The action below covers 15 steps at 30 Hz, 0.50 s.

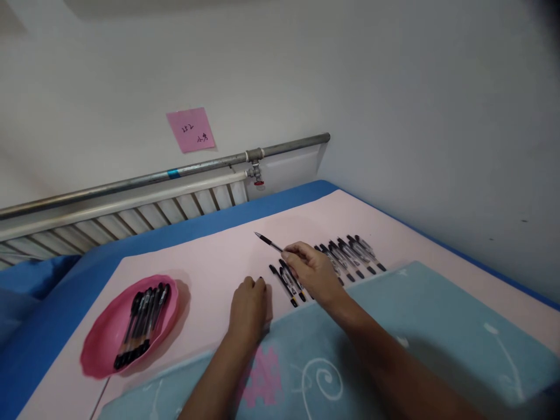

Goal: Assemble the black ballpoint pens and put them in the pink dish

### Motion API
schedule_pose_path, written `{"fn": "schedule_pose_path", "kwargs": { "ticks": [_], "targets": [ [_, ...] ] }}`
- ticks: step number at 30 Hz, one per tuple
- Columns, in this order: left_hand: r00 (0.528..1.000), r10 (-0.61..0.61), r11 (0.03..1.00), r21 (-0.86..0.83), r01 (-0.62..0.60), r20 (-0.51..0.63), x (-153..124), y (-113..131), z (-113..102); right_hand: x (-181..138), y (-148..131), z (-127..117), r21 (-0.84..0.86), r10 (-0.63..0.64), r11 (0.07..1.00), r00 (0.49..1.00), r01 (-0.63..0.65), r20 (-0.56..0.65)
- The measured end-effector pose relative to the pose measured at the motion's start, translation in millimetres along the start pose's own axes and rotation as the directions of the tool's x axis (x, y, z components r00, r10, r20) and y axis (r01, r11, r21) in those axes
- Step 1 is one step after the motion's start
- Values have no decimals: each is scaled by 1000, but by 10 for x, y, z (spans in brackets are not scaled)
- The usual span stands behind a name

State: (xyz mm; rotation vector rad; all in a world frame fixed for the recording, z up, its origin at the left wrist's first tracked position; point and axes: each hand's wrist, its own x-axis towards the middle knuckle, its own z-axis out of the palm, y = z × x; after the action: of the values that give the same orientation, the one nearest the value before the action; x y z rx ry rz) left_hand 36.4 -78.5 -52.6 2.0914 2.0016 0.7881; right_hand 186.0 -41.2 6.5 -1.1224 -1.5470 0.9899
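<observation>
The right hand (315,273) has its fingers pinched around 1 pen (266,239), tip outward, above the pink sheet (210,291); the left hand (247,306) curls its fingers, hold unclear; the pen looks light, stiff and smooth; its dark grip would hold best, clear of the delicate tip.

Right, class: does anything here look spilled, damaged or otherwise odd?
Nothing looks spilled or damaged. One small oddity: the pen in the right hand seems to have its tip bare, while the pens in the bowl look capped.
</observation>
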Motion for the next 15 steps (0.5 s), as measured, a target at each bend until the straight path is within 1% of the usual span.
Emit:
{"fn": "schedule_pose_path", "kwargs": {
  "ticks": [2,3,4,5,6,7,8,9,10,11,12,13,15],
  "targets": [
    [983,-185,976,-115,182,-10,-4,-87,-58,1,-1,-5,-16,-2,1000,1000,2,7],
    [961,-277,943,-191,272,-1,-8,-136,-97,-1,-6,-6,-28,-4,1000,1000,4,14],
    [933,-360,890,-291,352,25,-14,-186,-141,-5,-12,-3,-43,-7,999,1000,8,26],
    [902,-426,807,-418,417,76,-19,-234,-190,-12,-21,4,-63,-13,998,999,16,43],
    [871,-468,684,-563,464,150,-25,-278,-243,-24,-30,17,-87,-23,996,997,29,68],
    [844,-485,516,-704,488,229,-28,-318,-298,-39,-38,36,-113,-34,993,994,46,104],
    [822,-487,319,-815,483,297,-29,-353,-354,-58,-43,60,-138,-48,988,987,70,152],
    [806,-481,122,-884,451,344,-27,-383,-409,-80,-45,89,-160,-62,982,977,96,205],
    [795,-482,-45,-916,398,369,-22,-409,-459,-103,-42,121,-179,-74,976,963,123,260],
    [783,-490,-173,-923,343,383,-16,-432,-504,-125,-35,153,-195,-86,969,947,152,309],
    [770,-506,-264,-919,293,390,-9,-451,-539,-145,-24,185,-212,-96,961,934,177,345],
    [759,-517,-324,-911,253,395,-3,-466,-566,-161,-10,213,-229,-101,953,922,197,373],
    [747,-524,-389,-895,217,409,5,-487,-590,-182,17,257,-265,-102,939,911,221,399]
  ]
}}
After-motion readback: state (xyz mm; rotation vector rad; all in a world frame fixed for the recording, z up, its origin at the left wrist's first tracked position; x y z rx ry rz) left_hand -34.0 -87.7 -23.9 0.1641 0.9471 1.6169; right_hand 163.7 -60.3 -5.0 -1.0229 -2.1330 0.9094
